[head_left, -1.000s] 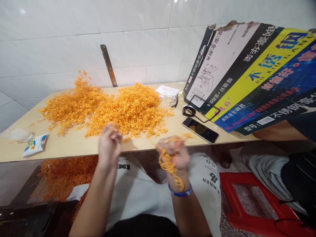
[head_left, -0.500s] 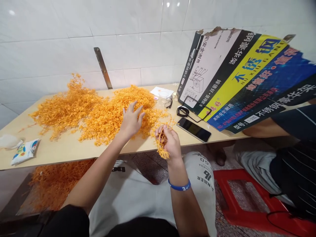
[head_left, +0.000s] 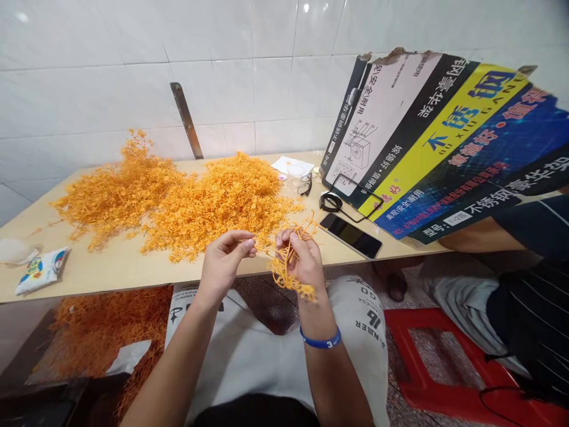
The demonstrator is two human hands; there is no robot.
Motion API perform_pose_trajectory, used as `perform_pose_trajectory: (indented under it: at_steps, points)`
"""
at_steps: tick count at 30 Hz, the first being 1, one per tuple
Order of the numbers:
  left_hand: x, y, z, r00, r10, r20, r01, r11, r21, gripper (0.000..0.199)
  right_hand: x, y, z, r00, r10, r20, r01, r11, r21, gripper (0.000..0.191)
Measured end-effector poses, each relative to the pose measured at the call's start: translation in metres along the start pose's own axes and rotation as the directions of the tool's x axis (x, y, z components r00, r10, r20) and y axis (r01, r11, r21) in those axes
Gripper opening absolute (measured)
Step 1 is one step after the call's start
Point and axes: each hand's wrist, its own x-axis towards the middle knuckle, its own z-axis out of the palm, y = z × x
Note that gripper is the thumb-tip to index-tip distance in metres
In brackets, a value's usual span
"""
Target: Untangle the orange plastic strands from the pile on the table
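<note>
My right hand (head_left: 304, 258), with a blue wristband below it, is closed around a bunch of thin orange sprigs (head_left: 284, 276) at the table's front edge. Sprig ends stick out above the fingers and hang beneath them. Just to its left, my left hand (head_left: 226, 258) pinches the end of a small orange sprig between thumb and fingers. Behind both hands lies a large heap of orange sprigs (head_left: 222, 196), joined on the left by a second, looser heap (head_left: 115, 196).
A phone (head_left: 351, 235), a black wristwatch (head_left: 331, 202) and glasses (head_left: 305, 185) lie right of the heap. Printed cardboard (head_left: 427, 136) leans behind them. A white packet (head_left: 42, 271) is at left. Another person's arm (head_left: 484, 234) and a red stool (head_left: 413, 362) are at right.
My left hand has come down from the heap toward my right hand, its spread fingers now closed in a pinch. The sprigs in my right hand reach farther out.
</note>
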Motion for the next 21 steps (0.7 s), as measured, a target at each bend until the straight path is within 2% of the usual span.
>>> perform_pose_trajectory:
  at_steps: [2,5,8,10,11,14,17,19,21]
  points:
    - [0.001,0.005,-0.002,0.997,0.021,-0.08,-0.023,1.0,-0.021,0.025,-0.001,-0.001,-0.001,1.0,0.019,0.012,-0.018,0.997,-0.074,0.017]
    - [0.002,0.015,-0.002,0.983,0.105,-0.149,-0.103,0.994,0.023,0.024,-0.004,-0.005,-0.002,0.988,0.126,0.091,-0.109,0.979,-0.174,0.023]
    - [0.002,0.022,0.0,0.963,0.212,-0.166,-0.193,0.973,0.122,0.018,-0.008,-0.008,0.002,0.95,0.244,0.197,-0.19,0.947,-0.258,0.04]
    - [0.001,0.024,0.003,0.95,0.269,-0.156,-0.239,0.953,0.185,0.014,-0.01,-0.006,0.006,0.931,0.296,0.214,-0.216,0.919,-0.33,0.048]
    - [0.001,0.024,0.005,0.946,0.29,-0.145,-0.257,0.944,0.208,0.013,-0.011,-0.004,0.008,0.932,0.302,0.201,-0.213,0.904,-0.372,0.045]
    - [0.0,0.023,0.005,0.942,0.325,-0.088,-0.295,0.923,0.245,0.018,-0.011,0.005,0.011,0.952,0.262,0.157,-0.163,0.87,-0.465,0.027]
    - [-0.004,0.015,-0.002,0.947,0.321,-0.008,-0.301,0.896,0.327,0.029,-0.009,0.01,0.009,0.974,0.196,0.111,-0.128,0.887,-0.445,0.022]
    - [-0.009,0.006,-0.008,0.965,0.262,0.033,-0.255,0.893,0.372,0.037,-0.007,0.011,0.006,0.987,0.146,0.071,-0.108,0.918,-0.381,0.022]
    - [-0.015,-0.003,-0.012,0.988,0.133,0.084,-0.154,0.922,0.354,0.045,-0.006,0.011,0.004,0.993,0.101,0.054,-0.081,0.952,-0.294,0.023]
